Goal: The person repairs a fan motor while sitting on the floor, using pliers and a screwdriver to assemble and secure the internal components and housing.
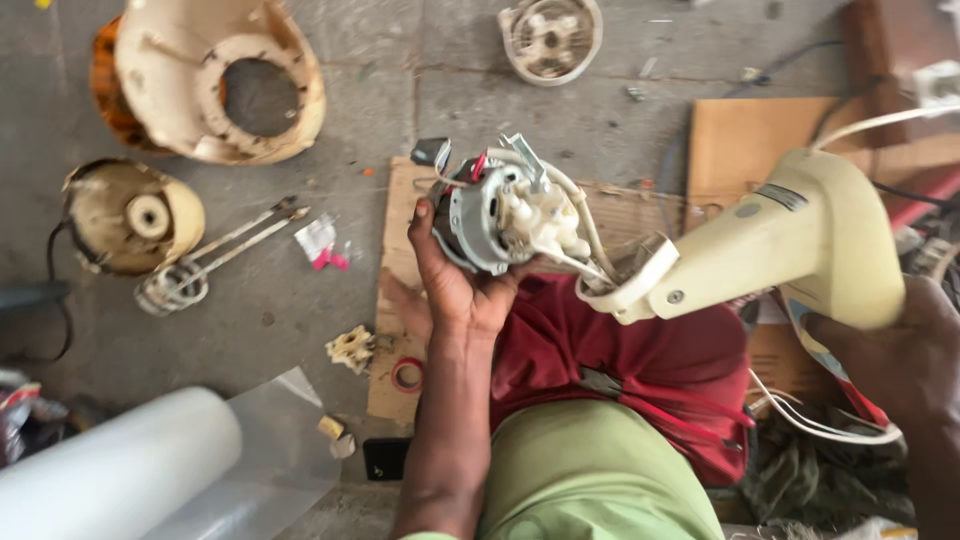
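Note:
My left hand cups a small grey electric motor with white plastic parts and wires on it, held above my lap. White wires run from the motor into a cream plastic fan neck housing. My right hand grips that housing at its lower right end. A red cloth lies over my legs under both.
On the concrete floor lie a cream fan casing, a round cream cap, a coiled metal heating element, a round vented part, cardboard sheets, a roll of clear plastic film and a red tape ring.

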